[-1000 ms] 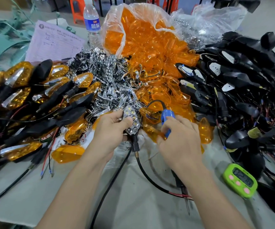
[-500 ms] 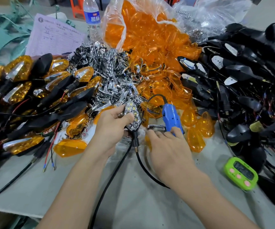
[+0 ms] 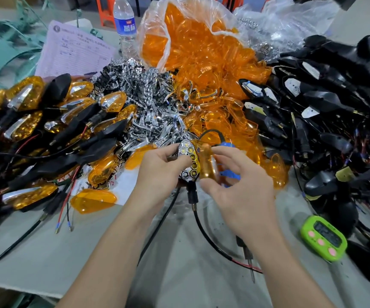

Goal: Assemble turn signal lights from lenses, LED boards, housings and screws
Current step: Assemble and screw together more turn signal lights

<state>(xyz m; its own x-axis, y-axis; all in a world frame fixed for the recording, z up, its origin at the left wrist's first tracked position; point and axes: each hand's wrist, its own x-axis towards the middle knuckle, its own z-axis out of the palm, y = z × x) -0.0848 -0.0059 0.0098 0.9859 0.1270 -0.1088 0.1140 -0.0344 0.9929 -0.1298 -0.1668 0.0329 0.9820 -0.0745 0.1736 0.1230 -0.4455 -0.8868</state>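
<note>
LED unit (image 3: 188,161): chrome, black stem down, upright | orange lens (image 3: 206,162): tilted on edge, touching unit's right side

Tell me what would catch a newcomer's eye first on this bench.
The bag of orange lenses spilling at top centre grabs the eye first, with the heap of black housings to its right and finished lights piled at left. In front, the left hand holds a chrome LED unit while the right hand pinches an orange lens beside it.
</note>
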